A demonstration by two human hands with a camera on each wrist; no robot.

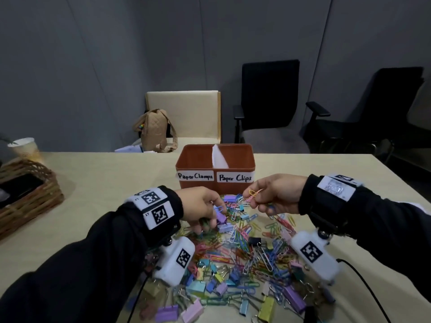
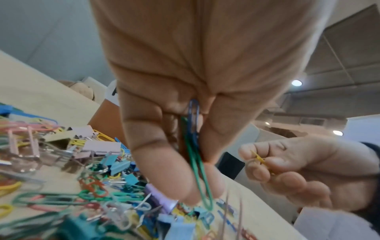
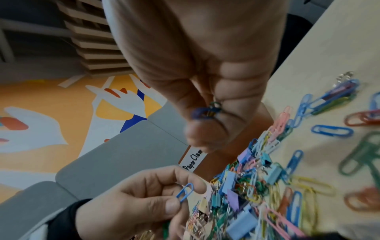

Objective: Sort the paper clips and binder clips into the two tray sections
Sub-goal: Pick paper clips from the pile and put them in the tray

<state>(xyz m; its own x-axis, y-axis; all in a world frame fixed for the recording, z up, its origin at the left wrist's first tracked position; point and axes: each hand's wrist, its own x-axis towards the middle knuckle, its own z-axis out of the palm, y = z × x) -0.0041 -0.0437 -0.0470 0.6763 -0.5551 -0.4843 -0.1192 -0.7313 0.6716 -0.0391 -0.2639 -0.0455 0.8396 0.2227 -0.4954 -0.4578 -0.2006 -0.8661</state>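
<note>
A brown tray stands behind the pile, split by a white divider; its left section is labelled "Paper Clamps", its right "Paper Clips". A mixed heap of coloured paper clips and binder clips covers the table in front. My left hand hovers low over the heap's far left and pinches green and blue paper clips; the right wrist view shows a blue paper clip between its thumb and forefinger. My right hand, just in front of the tray, pinches yellow and pink paper clips and holds more in its palm.
A wicker basket sits at the table's left edge with a paper cup behind it. A beige bag rests on a chair beyond the table, next to two black office chairs. Black cables trail from both wrist cameras.
</note>
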